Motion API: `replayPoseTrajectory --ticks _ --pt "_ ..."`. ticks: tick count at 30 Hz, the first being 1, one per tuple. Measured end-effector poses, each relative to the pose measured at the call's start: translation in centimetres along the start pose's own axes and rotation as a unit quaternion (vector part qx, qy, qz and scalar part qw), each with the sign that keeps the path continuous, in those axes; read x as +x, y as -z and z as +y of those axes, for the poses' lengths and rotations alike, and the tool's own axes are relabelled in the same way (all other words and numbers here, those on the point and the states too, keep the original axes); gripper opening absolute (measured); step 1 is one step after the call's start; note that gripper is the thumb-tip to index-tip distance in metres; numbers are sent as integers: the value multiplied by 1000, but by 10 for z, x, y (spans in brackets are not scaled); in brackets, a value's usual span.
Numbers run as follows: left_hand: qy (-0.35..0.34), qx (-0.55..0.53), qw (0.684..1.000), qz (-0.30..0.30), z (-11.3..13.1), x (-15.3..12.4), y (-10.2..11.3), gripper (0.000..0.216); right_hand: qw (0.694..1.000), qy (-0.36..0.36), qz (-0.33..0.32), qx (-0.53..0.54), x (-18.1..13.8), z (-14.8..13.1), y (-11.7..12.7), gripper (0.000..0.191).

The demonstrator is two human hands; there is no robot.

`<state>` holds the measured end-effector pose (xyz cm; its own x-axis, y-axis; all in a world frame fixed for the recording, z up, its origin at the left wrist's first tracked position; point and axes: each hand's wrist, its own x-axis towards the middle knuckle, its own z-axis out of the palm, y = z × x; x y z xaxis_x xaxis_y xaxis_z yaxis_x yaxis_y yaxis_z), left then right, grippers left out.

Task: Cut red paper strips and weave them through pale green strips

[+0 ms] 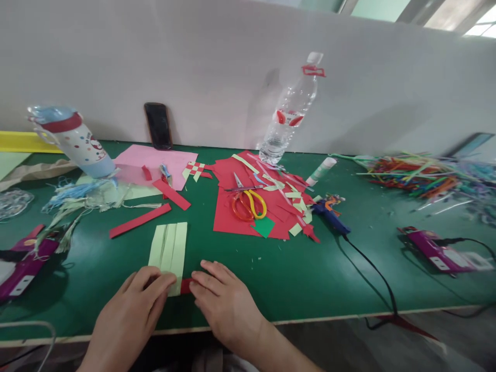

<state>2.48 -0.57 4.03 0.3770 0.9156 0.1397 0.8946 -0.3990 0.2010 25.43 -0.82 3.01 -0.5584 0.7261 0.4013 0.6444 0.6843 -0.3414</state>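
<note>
Pale green paper strips [173,248] lie side by side on the table in front of me. My left hand [134,310] has its fingers bent and pressed together on their lower end, covering part of it. A red paper strip [186,286] shows at their lower right side, running toward my right hand [228,305]. That hand is palm down with its fingertips on the red strip; its thumb is hidden. Loose red strips [140,220] lie beyond the green ones. Farther back rests a small red-and-green woven paper piece [194,170].
Yellow-handled scissors [250,201] lie on red paper [232,219] among scraps. Around them are a glue stick [321,171], a blue glue gun [331,217] with a cord, and a water bottle [289,113]. A phone [158,126] and a tumbler [79,142] stand near the wall.
</note>
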Motion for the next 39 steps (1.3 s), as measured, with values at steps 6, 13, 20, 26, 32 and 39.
replayPoseTrajectory --ticks 6,13,20,26,32,39 --pt "-90 72 992 60 2 -2 -1 27 999 -5 -32 4 -1 1 4 27" --pt "-208 100 964 135 3 -16 0 39 999 -8 -39 4 -1 1 5 27" --pt "-182 96 973 104 1 -29 -12 53 999 -4 -39 9 -1 1 7 28" --pt "-193 105 971 91 -6 -32 -15 62 999 -10 -47 17 -1 1 8 29" --pt "-220 136 961 96 -4 -27 -7 76 999 -5 -52 8 0 0 9 30" --pt "-225 144 958 103 -2 -29 -8 72 999 -1 -49 -7 0 -4 11 31"
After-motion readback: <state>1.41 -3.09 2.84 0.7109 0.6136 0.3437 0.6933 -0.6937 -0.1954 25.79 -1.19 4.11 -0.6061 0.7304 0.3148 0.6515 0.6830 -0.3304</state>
